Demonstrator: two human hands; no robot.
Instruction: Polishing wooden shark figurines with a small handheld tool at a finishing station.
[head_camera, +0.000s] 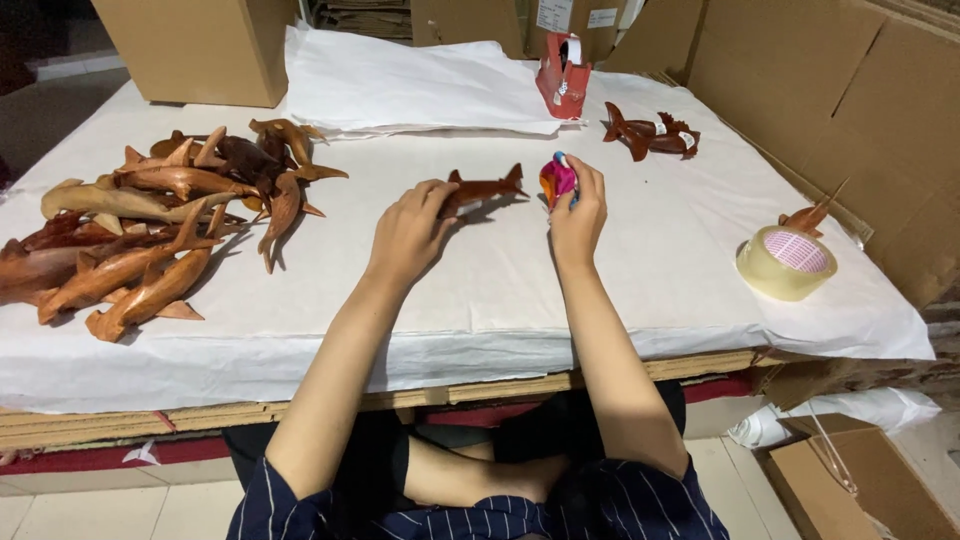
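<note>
We are sitting at a low table (480, 320) covered in white paper. Our left hand (410, 232) is resting on the paper with its fingers closed over one end of a small reddish-brown wooden fish carving (485, 188), which is lying flat near the middle of the table. Just beside it, our right hand (577, 215) is pinching a small pink and blue object (556, 180), holding it upright against the paper. A roll of clear tape (787, 262) is sitting well to the right, and a pile of wooden carvings (150, 225) is lying to the left. Farther back, a red tape dispenser (562, 75) is standing beside a stack of white paper sheets (410, 85).
</note>
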